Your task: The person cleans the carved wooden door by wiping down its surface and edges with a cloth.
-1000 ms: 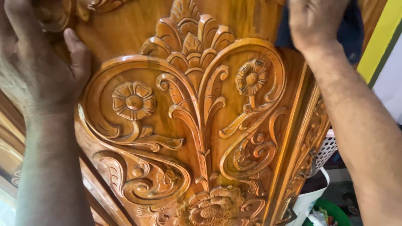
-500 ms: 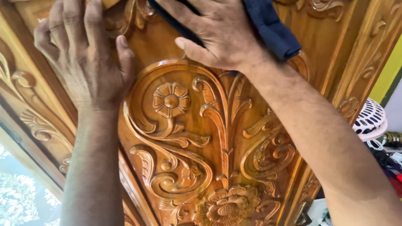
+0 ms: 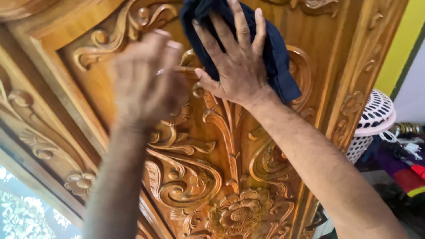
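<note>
A glossy carved wooden panel (image 3: 221, 168) with flowers and scrolls fills the view. My right hand (image 3: 234, 66) lies flat with fingers spread, pressing a dark blue cloth (image 3: 274, 53) against the upper carvings. My left hand (image 3: 144, 82) is blurred, raised in front of the panel just left of the right hand, fingers curled toward the wood; it holds nothing that I can see.
A white perforated plastic basket (image 3: 374, 119) stands to the right of the panel. Coloured cloths and small items (image 3: 405, 166) lie below it. A yellow wall strip (image 3: 400, 44) runs at the upper right. Patterned fabric (image 3: 17, 212) shows at the lower left.
My right hand with the cloth has slid left and down onto the central carving. My left hand has left the panel's left edge and moved right toward the cloth. The view shifted.
</note>
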